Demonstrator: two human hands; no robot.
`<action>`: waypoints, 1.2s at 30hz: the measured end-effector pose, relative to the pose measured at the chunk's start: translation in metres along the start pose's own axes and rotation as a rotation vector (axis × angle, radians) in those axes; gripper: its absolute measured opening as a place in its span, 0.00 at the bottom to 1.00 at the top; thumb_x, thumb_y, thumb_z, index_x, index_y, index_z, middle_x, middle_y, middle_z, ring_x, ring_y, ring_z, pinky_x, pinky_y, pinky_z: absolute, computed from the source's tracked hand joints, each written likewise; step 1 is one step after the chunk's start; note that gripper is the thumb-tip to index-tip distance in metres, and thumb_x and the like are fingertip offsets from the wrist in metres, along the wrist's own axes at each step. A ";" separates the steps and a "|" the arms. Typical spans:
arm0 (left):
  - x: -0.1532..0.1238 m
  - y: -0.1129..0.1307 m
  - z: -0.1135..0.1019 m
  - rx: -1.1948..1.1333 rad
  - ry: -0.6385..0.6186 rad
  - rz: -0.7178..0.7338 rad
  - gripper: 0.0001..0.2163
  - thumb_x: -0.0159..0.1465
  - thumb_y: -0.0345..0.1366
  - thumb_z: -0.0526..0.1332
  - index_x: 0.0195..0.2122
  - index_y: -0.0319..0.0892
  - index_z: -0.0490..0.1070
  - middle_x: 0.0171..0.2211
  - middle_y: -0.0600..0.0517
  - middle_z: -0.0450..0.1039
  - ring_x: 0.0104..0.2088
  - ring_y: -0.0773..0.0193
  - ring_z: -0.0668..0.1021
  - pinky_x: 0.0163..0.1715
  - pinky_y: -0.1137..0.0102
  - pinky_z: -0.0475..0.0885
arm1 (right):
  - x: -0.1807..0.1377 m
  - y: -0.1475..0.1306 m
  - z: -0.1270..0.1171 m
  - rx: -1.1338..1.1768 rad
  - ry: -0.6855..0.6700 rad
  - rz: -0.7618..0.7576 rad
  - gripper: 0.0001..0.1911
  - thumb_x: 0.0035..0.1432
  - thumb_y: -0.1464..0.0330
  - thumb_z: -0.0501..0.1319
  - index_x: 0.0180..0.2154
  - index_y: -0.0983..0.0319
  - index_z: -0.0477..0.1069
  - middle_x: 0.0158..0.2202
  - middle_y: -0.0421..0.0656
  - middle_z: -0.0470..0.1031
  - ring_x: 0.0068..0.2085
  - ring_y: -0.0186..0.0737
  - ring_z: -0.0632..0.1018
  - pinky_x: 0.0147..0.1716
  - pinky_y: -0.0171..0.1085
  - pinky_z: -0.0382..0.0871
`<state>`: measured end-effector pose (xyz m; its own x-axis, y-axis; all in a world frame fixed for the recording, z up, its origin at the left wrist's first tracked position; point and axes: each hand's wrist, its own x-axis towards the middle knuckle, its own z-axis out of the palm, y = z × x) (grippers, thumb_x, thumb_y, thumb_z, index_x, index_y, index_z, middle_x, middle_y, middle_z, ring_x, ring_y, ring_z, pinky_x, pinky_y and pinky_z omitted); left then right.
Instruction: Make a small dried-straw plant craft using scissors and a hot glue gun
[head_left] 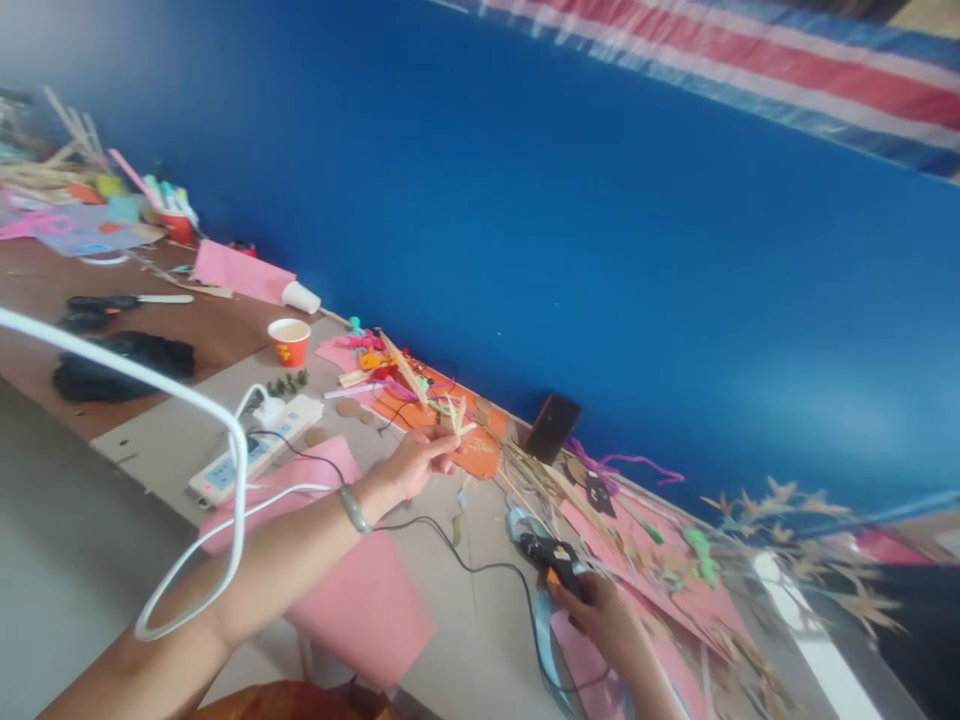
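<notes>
My left hand (424, 462) pinches a small pale, petal-like piece (460, 416) that looks like dried leaf or husk, over an orange sheet (480, 455). At the lower right, my right hand (604, 620) is wrapped around the handle of a black glue gun (553, 556) with an orange trigger. The glue gun points up and left, close to a light blue ribbon (546, 635). Its black cord (480, 568) loops across the table toward a white power strip (259, 450). A bangle (354, 510) sits on my left wrist.
A white cable (241, 470) hangs across the left foreground. Pink paper (375, 600) overhangs the near table edge. A paper cup (289, 342) stands behind the power strip, and a dark phone (553, 427) leans against the blue wall (525, 250). Dried stems (551, 475) and craft scraps line the back.
</notes>
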<state>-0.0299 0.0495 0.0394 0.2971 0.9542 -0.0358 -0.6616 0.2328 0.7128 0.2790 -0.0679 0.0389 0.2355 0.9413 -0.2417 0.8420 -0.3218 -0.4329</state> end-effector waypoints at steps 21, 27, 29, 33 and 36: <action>0.018 0.000 0.061 0.162 -0.338 -0.046 0.10 0.54 0.38 0.69 0.28 0.36 0.72 0.21 0.54 0.71 0.16 0.75 0.68 0.22 0.75 0.67 | 0.023 -0.155 -0.025 0.837 0.142 -0.546 0.10 0.58 0.63 0.60 0.34 0.62 0.76 0.31 0.42 0.77 0.35 0.40 0.76 0.37 0.37 0.70; 0.018 0.004 0.063 0.237 -0.332 -0.008 0.10 0.55 0.38 0.68 0.29 0.36 0.72 0.23 0.54 0.71 0.18 0.73 0.71 0.20 0.76 0.65 | 0.019 -0.162 -0.025 0.834 0.214 -0.542 0.14 0.58 0.61 0.59 0.27 0.62 0.75 0.28 0.42 0.75 0.32 0.39 0.74 0.36 0.36 0.67; 0.015 0.007 0.064 0.254 -0.331 0.017 0.10 0.55 0.38 0.68 0.28 0.36 0.72 0.24 0.54 0.71 0.18 0.74 0.71 0.20 0.76 0.65 | 0.018 -0.166 -0.024 0.841 0.206 -0.530 0.14 0.58 0.60 0.59 0.26 0.62 0.75 0.26 0.41 0.74 0.31 0.38 0.74 0.35 0.36 0.67; 0.008 0.015 0.065 0.296 -0.312 0.068 0.10 0.56 0.38 0.67 0.28 0.36 0.72 0.23 0.54 0.70 0.17 0.73 0.71 0.20 0.75 0.67 | 0.014 -0.174 -0.022 0.901 0.210 -0.516 0.14 0.58 0.61 0.60 0.25 0.62 0.74 0.24 0.40 0.73 0.30 0.37 0.73 0.35 0.36 0.66; 0.004 0.020 0.066 0.284 -0.292 0.088 0.10 0.56 0.39 0.67 0.28 0.36 0.72 0.22 0.54 0.70 0.18 0.73 0.71 0.21 0.74 0.68 | 0.011 -0.178 -0.020 0.949 0.227 -0.513 0.12 0.57 0.62 0.60 0.26 0.62 0.74 0.25 0.41 0.74 0.31 0.38 0.74 0.37 0.36 0.67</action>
<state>0.0036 0.0454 0.1003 0.4572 0.8654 0.2050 -0.4892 0.0522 0.8706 0.1409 0.0023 0.1305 0.1300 0.9510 0.2804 0.1727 0.2568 -0.9509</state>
